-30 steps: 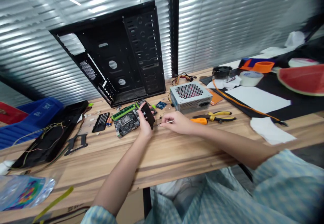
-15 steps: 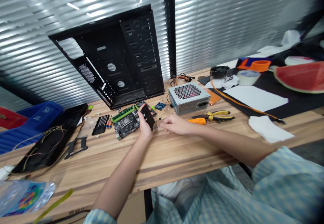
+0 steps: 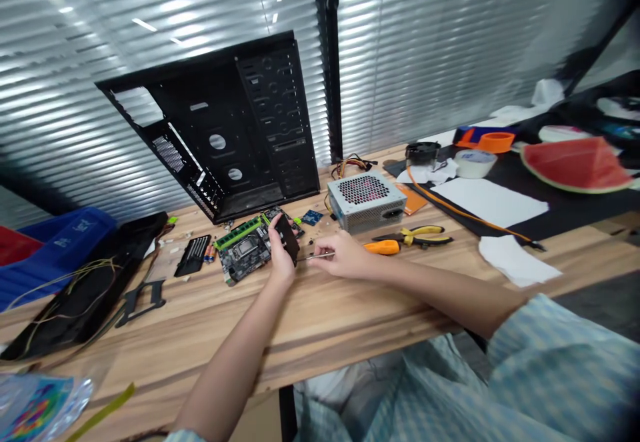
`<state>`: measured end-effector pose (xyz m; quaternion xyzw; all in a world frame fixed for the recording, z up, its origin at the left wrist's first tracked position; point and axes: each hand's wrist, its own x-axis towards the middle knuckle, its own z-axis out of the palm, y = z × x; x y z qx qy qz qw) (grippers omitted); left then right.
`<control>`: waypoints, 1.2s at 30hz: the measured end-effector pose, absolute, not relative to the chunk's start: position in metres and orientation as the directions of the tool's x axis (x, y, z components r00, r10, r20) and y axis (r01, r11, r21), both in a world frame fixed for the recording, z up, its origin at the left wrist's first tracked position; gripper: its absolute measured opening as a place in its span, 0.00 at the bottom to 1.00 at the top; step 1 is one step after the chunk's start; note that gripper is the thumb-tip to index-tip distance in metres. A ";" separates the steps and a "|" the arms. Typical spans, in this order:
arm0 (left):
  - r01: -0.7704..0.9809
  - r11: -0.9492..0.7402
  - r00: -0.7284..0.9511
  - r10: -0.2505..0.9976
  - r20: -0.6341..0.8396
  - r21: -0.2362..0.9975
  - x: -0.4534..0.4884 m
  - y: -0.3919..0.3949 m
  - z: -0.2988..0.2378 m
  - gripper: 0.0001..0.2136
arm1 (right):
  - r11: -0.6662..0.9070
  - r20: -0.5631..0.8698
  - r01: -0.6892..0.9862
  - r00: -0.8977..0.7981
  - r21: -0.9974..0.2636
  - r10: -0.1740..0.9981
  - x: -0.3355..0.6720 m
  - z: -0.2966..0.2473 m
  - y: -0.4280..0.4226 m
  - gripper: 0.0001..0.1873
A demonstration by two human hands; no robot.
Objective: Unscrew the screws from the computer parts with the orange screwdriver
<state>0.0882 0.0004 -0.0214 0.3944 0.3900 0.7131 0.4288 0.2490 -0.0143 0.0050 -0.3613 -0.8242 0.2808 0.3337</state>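
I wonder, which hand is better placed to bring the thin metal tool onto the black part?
Right, probably: the right hand holds the thin metal tool, its tip beside the black part, which the left hand grips upright.

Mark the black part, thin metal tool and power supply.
black part [image 3: 289, 239], head view, middle of its dark face.
thin metal tool [image 3: 320, 255], head view, its bare shaft.
power supply [image 3: 364, 190], head view, its perforated top.

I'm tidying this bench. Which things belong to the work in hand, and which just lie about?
In use: black part in left hand; thin metal tool in right hand; motherboard beside them.
Lying about: pliers, power supply, tape roll, watermelon, computer case.
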 end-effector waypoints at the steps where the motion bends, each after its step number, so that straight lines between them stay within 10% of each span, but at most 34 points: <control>1: -0.297 -0.328 -0.321 0.919 0.230 0.897 0.089 0.000 -0.021 0.31 | 0.573 0.340 0.419 -0.509 -0.705 0.791 0.249 0.006 -0.015 0.13; 6: -0.308 -0.341 -0.314 0.918 0.244 0.888 0.092 -0.003 -0.020 0.31 | 0.484 0.224 0.447 -0.516 -0.753 0.826 0.246 0.008 -0.012 0.24; 18: -0.345 -0.344 -0.324 0.917 0.234 0.873 0.090 -0.002 -0.019 0.31 | 0.559 0.339 0.300 -0.550 -0.773 0.763 0.251 0.003 -0.006 0.11; 24: -0.468 -0.259 -0.305 0.945 0.120 0.845 0.090 -0.002 -0.017 0.32 | 0.940 0.672 0.269 -0.659 -0.209 0.337 0.254 -0.006 0.005 0.12; 29: -0.544 -0.160 -0.242 0.970 0.029 0.824 0.090 -0.001 -0.016 0.32 | 0.957 0.633 0.244 -0.769 0.159 0.091 0.257 -0.006 0.007 0.16; 36: -0.439 -0.248 -0.289 0.949 0.126 0.864 0.091 -0.003 -0.015 0.31 | 0.744 0.386 0.393 -0.670 -0.540 0.634 0.255 0.005 -0.005 0.17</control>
